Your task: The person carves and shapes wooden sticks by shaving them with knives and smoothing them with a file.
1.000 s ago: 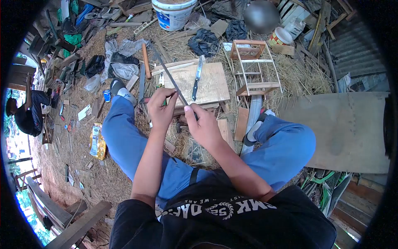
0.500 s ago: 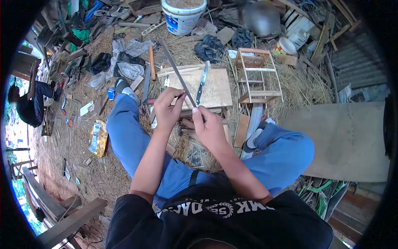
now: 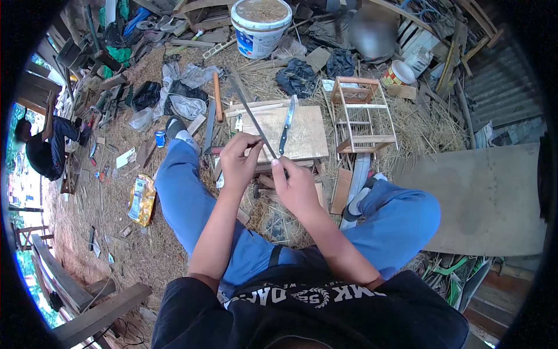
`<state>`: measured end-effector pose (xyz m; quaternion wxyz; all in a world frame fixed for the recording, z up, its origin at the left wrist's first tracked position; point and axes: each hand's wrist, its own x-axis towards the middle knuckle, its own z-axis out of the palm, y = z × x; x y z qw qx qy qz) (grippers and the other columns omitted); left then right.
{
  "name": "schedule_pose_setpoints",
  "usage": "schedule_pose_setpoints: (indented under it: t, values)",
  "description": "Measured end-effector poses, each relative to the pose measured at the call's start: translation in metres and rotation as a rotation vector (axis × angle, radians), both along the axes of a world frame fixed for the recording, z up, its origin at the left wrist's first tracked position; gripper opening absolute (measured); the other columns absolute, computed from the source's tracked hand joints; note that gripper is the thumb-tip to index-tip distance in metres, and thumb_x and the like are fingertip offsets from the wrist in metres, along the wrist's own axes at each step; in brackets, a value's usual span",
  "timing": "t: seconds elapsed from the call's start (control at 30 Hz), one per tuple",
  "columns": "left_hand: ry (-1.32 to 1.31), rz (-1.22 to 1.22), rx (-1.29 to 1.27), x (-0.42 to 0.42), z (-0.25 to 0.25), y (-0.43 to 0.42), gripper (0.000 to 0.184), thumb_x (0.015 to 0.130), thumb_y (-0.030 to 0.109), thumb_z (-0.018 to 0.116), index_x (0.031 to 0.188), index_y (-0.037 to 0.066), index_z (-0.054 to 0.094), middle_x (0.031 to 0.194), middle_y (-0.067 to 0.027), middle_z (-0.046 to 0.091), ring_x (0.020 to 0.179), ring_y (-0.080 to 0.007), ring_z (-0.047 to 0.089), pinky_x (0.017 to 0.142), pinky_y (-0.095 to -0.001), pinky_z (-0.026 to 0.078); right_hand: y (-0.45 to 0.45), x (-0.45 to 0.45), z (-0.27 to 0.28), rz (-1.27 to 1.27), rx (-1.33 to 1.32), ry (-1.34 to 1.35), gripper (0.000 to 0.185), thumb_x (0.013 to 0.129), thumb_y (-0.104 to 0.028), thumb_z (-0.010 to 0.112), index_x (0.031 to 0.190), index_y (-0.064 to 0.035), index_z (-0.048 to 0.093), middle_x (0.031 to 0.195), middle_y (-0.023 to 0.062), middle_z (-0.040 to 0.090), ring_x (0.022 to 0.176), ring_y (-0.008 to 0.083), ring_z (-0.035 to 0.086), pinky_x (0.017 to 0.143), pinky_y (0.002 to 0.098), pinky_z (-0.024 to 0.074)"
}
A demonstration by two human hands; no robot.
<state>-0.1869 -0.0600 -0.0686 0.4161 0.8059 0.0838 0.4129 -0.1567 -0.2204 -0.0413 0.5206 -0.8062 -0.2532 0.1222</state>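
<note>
A long dark metal blade (image 3: 249,111) slants up and left above a low wooden board (image 3: 308,131). My right hand (image 3: 295,185) is closed around its lower end, where a dark handle partly shows. My left hand (image 3: 238,160) is pinched at the blade's side, a little higher up; whether a small piece is between its fingertips is hidden. A kitchen knife (image 3: 287,125) with a black handle lies on the board, just beyond my hands. Right of the board stands a small wooden frame (image 3: 365,139).
A white bucket (image 3: 260,29) stands beyond the board. A wooden-handled tool (image 3: 217,96) and a blue can (image 3: 160,138) lie to the left. Another person (image 3: 46,145) sits at the far left. A large flat sheet (image 3: 482,198) lies at the right.
The view has shifted, so the board and surroundings appear lower in the picture. Both hands keep their hold near the blade, with only slight movement.
</note>
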Motion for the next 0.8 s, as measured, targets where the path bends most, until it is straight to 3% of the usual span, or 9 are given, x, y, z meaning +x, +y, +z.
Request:
schedule_pose_setpoints:
  t: [0.07, 0.2, 0.33, 0.37, 0.53, 0.63, 0.8]
  values:
    - [0.056, -0.008, -0.096, 0.000, -0.014, 0.001, 0.009, 0.082, -0.008, 0.075, 0.089, -0.005, 0.071, 0.085, -0.0135, 0.070, 0.077, -0.0240, 0.069, 0.070, -0.0310, 0.053, -0.002, -0.003, 0.000, -0.004, -0.053, 0.043, 0.038, 0.105, -0.035, 0.052, 0.089, -0.0014, 0.061, 0.075, 0.0270, 0.064, 0.077, 0.0503, 0.063, 0.067, 0.0544, 0.0482]
    - [-0.005, 0.005, -0.006, -0.001, 0.002, 0.001, 0.010, 0.081, -0.008, 0.076, 0.089, -0.004, 0.071, 0.085, -0.0140, 0.070, 0.076, -0.0249, 0.069, 0.069, -0.0319, 0.054, 0.000, 0.001, -0.002, 0.012, -0.007, -0.042, 0.036, 0.104, -0.035, 0.053, 0.091, -0.0025, 0.062, 0.074, 0.0270, 0.064, 0.076, 0.0500, 0.063, 0.066, 0.0542, 0.0486]
    - [0.035, -0.001, -0.020, 0.001, -0.006, 0.002, 0.011, 0.081, -0.008, 0.076, 0.090, -0.004, 0.071, 0.085, -0.0141, 0.070, 0.076, -0.0244, 0.070, 0.069, -0.0319, 0.054, 0.002, 0.002, -0.001, -0.019, -0.064, 0.042, 0.036, 0.105, -0.034, 0.053, 0.091, -0.0023, 0.062, 0.074, 0.0279, 0.062, 0.075, 0.0501, 0.063, 0.065, 0.0539, 0.0479]
    - [0.025, -0.019, -0.034, 0.000, -0.004, 0.002, 0.011, 0.082, -0.009, 0.075, 0.091, -0.004, 0.070, 0.087, -0.0123, 0.071, 0.078, -0.0187, 0.070, 0.072, -0.0286, 0.055, -0.001, 0.002, 0.005, -0.005, -0.055, 0.050, 0.038, 0.105, -0.035, 0.053, 0.090, -0.0015, 0.062, 0.074, 0.0282, 0.062, 0.076, 0.0504, 0.063, 0.065, 0.0533, 0.0479]
    - [0.114, -0.027, -0.161, -0.001, -0.004, 0.002, 0.012, 0.082, -0.006, 0.077, 0.092, -0.002, 0.071, 0.089, -0.0120, 0.071, 0.079, -0.0213, 0.069, 0.075, -0.0300, 0.056, -0.003, 0.001, -0.013, -0.001, -0.065, 0.070, 0.038, 0.105, -0.035, 0.052, 0.092, -0.0017, 0.063, 0.074, 0.0280, 0.062, 0.076, 0.0503, 0.063, 0.065, 0.0529, 0.0477]
    - [0.117, -0.071, -0.109, -0.005, -0.001, 0.015, 0.016, 0.081, -0.002, 0.079, 0.095, 0.000, 0.070, 0.093, -0.0115, 0.071, 0.087, -0.0229, 0.069, 0.080, -0.0326, 0.054, -0.001, 0.006, -0.015, -0.008, -0.050, 0.133, 0.038, 0.105, -0.036, 0.052, 0.093, -0.0016, 0.063, 0.073, 0.0281, 0.062, 0.075, 0.0503, 0.063, 0.065, 0.0533, 0.0474]
    - [0.046, -0.062, 0.029, -0.005, 0.009, 0.015, 0.013, 0.083, -0.004, 0.077, 0.094, -0.001, 0.071, 0.092, -0.0128, 0.071, 0.085, -0.0251, 0.069, 0.077, -0.0333, 0.054, 0.001, 0.009, -0.015, -0.010, -0.080, 0.133, 0.038, 0.105, -0.036, 0.053, 0.093, -0.0019, 0.064, 0.073, 0.0281, 0.063, 0.075, 0.0502, 0.063, 0.066, 0.0533, 0.0484]
